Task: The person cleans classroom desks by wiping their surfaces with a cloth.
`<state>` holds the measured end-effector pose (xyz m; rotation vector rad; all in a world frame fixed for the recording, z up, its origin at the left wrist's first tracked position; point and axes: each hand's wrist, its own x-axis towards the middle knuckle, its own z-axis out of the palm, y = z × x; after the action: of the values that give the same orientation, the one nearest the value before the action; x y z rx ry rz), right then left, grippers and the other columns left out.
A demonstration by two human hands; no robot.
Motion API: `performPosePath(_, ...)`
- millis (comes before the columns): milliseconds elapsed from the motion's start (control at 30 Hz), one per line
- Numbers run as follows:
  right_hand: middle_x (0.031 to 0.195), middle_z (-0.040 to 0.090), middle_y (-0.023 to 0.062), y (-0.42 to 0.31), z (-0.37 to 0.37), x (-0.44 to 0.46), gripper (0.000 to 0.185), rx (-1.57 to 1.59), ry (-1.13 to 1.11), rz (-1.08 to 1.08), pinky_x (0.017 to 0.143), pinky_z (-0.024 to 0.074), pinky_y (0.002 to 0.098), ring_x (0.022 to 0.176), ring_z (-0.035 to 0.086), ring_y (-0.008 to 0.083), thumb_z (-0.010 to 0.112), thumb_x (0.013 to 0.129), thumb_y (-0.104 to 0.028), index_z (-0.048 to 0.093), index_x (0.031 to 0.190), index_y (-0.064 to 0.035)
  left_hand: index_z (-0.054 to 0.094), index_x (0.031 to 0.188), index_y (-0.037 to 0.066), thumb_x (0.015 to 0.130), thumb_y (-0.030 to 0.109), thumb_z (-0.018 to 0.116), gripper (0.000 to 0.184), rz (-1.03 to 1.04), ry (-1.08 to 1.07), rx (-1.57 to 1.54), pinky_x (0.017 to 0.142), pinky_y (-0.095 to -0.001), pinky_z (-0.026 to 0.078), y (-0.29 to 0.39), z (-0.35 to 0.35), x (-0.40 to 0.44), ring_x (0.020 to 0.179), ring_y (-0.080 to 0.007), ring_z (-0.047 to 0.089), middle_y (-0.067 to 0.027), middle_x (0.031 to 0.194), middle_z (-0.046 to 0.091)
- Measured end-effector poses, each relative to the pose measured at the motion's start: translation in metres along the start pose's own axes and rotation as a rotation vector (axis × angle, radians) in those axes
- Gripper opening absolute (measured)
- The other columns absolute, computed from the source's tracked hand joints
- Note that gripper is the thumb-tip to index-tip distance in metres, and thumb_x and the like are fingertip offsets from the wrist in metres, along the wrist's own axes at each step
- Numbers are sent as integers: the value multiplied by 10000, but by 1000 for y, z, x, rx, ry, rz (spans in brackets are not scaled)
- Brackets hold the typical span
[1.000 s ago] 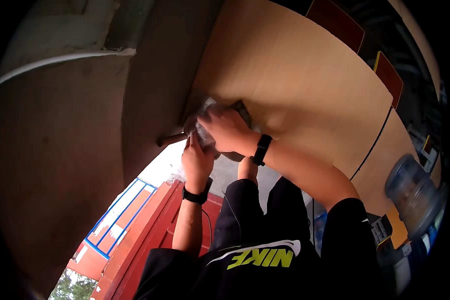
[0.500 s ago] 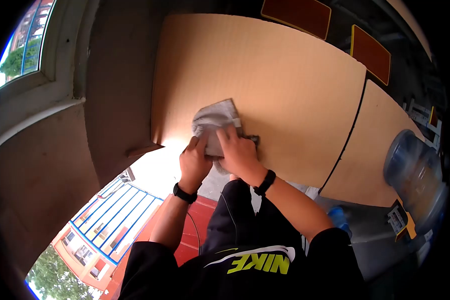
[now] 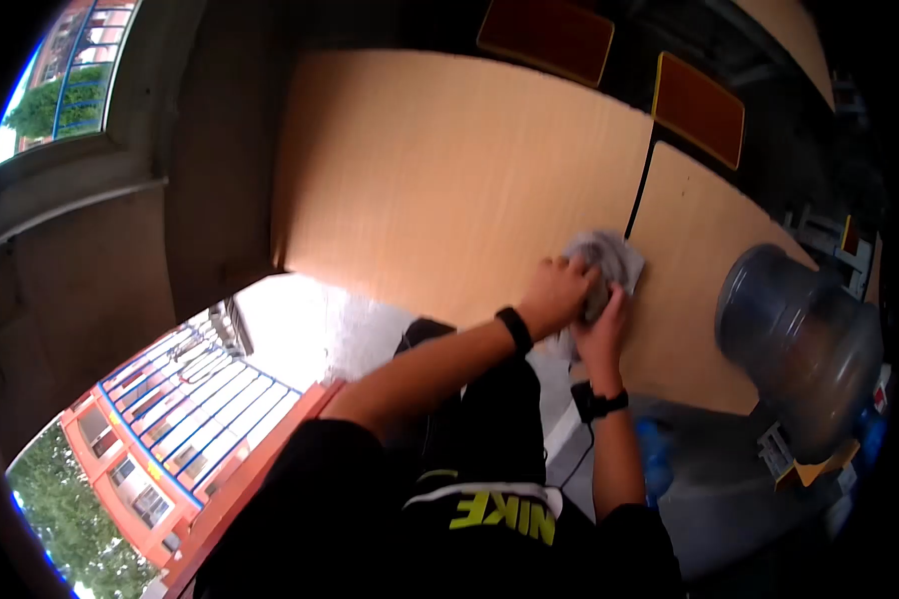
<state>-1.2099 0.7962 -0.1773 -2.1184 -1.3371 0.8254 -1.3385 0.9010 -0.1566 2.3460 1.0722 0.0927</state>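
Observation:
A crumpled grey cloth (image 3: 619,262) lies over the seam between two light wood tabletops, the larger left one (image 3: 440,170) and the right one (image 3: 694,270). My left hand (image 3: 559,295) is closed on the cloth's left side, fingers bent over it. Just below and to the right, my right hand (image 3: 601,331) grips the cloth's lower part, its thumb side toward the fabric. Part of the cloth hangs below the hands, near the table's front edge. Each wrist wears a black band.
A large clear water jug (image 3: 799,344) stands at the right. Two brown stool seats with yellow edges, one on the left (image 3: 546,40) and one on the right (image 3: 699,110), sit beyond the tables. A window (image 3: 65,85) is at the upper left.
Both hands have moved right with the cloth, from the middle of the left tabletop to the seam. The cloth is now more bunched up. The view has shifted and turned slightly.

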Motion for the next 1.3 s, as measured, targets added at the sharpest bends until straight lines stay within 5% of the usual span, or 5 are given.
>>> performPosePath(433,1104,582,205,-22,26,32,662,-112,-94,118,880,510,497,1037,592,449,890,636,-113,469,1143,-56,573,1402,26,837,152,673,587,128,-90,-161,716,-406,584,-62,-1,-16,895,-327,709,-119,1090,653)
performPosePath(933,1261,607,182,-359,298,207,581,-171,-276,-360,754,585,515,963,702,431,759,727,-109,552,1270,-113,619,1365,18,831,102,733,552,-778,169,-300,807,-519,573,-377,-196,-84,979,-451,701,-293,1099,702)
performPosePath(1067,1328,571,200,-350,253,241,561,-105,-221,-194,782,572,552,973,687,457,722,814,-123,503,1329,-97,671,1305,14,802,143,754,526,-351,396,22,819,-515,574,-381,-219,-5,927,-447,710,-252,997,741)
performPosePath(1233,1361,568,277,-215,184,220,792,-139,202,-86,1051,478,478,1241,565,449,846,808,-210,432,1448,7,685,1141,53,660,158,840,516,-114,48,-32,819,-502,586,-278,-161,88,896,-424,697,-216,1035,701)
performPosePath(1300,1356,567,274,-159,139,185,810,-147,213,-30,1061,461,478,1258,551,447,873,787,-227,443,1433,6,693,1103,55,810,117,715,301,-69,-18,-66,784,-488,594,-219,-104,92,927,-401,702,-219,1108,680)
